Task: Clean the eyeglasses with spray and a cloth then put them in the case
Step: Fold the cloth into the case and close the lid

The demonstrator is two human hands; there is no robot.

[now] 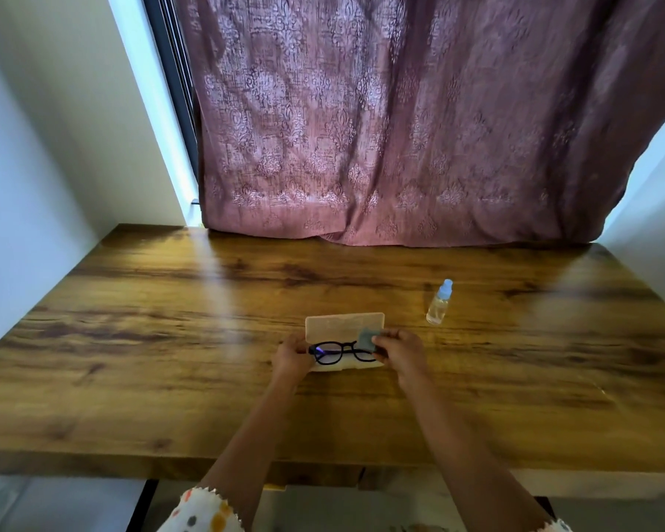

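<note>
Over grained wooden table, both hands pinching black round-rimmed eyeglasses, right hand pinching grey cloth too, left hand

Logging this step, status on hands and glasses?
Left hand grips eyeglasses; right hand holds cloth on lens. Open case beneath. Spray bottle stands clear.

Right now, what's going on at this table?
A person is holding black-framed eyeglasses with both hands over an open case on the wooden table. The left hand grips one end of the frame, while the right hand grips the other end together with a small grey cloth. A small spray bottle stands upright, untouched, farther back on the right. A patterned curtain hangs behind the table.
</note>
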